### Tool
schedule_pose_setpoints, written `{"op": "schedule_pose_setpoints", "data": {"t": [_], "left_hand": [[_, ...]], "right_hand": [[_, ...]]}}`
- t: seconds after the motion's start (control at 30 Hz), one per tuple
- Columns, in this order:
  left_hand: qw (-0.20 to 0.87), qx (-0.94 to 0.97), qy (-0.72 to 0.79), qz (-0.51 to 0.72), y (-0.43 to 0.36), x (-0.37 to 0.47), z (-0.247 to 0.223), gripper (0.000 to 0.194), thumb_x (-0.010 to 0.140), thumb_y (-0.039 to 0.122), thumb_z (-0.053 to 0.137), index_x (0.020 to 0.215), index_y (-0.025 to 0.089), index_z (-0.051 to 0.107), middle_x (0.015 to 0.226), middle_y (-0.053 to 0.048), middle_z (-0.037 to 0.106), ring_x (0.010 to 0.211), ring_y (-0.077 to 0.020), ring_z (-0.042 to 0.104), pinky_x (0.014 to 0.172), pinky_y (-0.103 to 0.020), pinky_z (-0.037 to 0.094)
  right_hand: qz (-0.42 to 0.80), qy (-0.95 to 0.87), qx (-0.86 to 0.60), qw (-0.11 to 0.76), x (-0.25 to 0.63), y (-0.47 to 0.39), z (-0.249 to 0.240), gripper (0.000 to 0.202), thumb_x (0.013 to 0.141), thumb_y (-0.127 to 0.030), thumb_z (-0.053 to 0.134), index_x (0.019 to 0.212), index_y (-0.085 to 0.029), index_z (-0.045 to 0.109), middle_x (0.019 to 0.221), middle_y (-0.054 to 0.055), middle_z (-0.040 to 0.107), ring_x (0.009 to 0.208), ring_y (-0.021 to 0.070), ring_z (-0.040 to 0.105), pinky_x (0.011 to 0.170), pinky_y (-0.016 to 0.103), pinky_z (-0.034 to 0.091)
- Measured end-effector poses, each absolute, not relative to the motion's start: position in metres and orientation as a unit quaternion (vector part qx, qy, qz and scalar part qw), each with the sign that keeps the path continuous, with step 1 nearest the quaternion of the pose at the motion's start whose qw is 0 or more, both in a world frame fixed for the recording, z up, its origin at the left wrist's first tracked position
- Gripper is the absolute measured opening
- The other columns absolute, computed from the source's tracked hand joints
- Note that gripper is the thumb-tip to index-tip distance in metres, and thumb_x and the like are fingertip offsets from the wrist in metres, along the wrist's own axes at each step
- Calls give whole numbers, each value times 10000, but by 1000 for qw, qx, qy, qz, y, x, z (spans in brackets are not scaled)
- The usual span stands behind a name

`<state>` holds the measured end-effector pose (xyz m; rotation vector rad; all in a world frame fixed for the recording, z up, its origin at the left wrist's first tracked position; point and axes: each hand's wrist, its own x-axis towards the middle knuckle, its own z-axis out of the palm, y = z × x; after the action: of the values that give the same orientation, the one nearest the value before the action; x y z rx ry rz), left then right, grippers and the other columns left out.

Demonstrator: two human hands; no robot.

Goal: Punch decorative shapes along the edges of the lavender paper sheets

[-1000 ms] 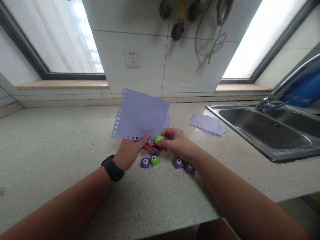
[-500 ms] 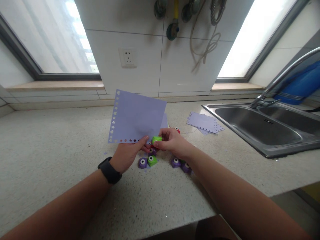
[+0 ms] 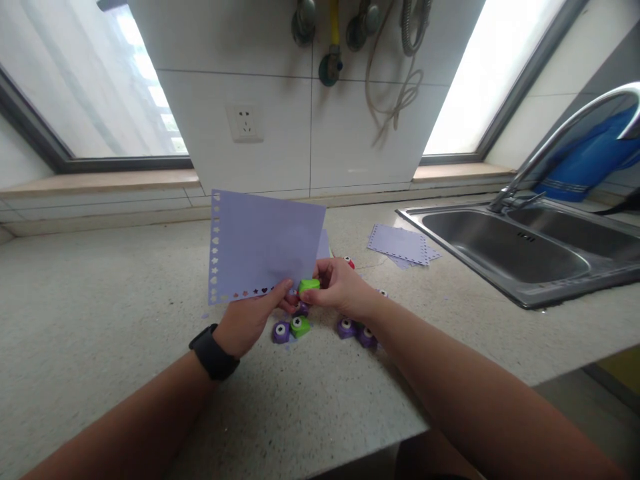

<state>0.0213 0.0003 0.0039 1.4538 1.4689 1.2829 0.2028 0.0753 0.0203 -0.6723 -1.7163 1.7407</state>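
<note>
A lavender paper sheet [image 3: 265,243] is held up, tilted, with punched shapes along its left and lower edges. My left hand [image 3: 253,317], with a dark watch on the wrist, pinches its lower edge between thumb and fingers. My right hand [image 3: 343,287] grips a green craft punch [image 3: 309,285] at the sheet's lower right corner. How far the paper sits in the punch's slot is hidden. Below the hands lie another green punch [image 3: 301,325] and a purple punch [image 3: 281,331], with one more purple punch [image 3: 301,309] partly hidden. Two purple punches [image 3: 346,327] rest under my right forearm.
Punched lavender sheets [image 3: 400,243] lie stacked on the countertop [image 3: 125,280] near a steel sink [image 3: 500,247] with a faucet [image 3: 545,157]. A red punch [image 3: 349,263] sits behind my right hand. A tiled wall with a socket [image 3: 245,123] rises behind.
The whole view has shifted slightly. The sheet has turned a little, its left edge now more upright and lower. Both hands keep their hold, and the green punch stays at the lower right corner.
</note>
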Motion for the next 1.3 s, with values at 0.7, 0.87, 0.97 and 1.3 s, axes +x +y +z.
{"op": "schedule_pose_setpoints", "data": {"t": [0.7,0.87,0.97,1.3], "left_hand": [[374,554,534,517,1,21,-1,381,916,448,638,618,244,760,693,-40,778,710,-221,724,822,-352,568],[360,539,561,515,2,19,2,417,904,514,637,620,238,767,722,-50,791,768,-241,737,902,-384,548],[384,511,572,513,2,19,1,421,889,547,644,652,222,767,716,-54,791,742,-246,742,875,-394,560],[441,464,545,541,10,15,-14,426,882,551,665,747,164,782,770,-94,799,719,-239,749,802,-383,583]], "right_hand": [[638,-667,-235,305,203,77,21,287,658,-264,843,707,-173,576,660,-28,612,599,101,534,559,250,376],[662,-655,-233,280,209,81,23,297,730,-328,834,766,-185,575,647,-17,630,549,95,515,507,241,353],[658,-656,-238,285,214,85,26,249,772,-348,798,817,-173,626,627,-12,637,515,94,514,491,241,362],[504,-727,-341,318,222,98,25,257,876,-441,676,904,-192,733,697,17,657,602,144,567,557,283,421]]}}
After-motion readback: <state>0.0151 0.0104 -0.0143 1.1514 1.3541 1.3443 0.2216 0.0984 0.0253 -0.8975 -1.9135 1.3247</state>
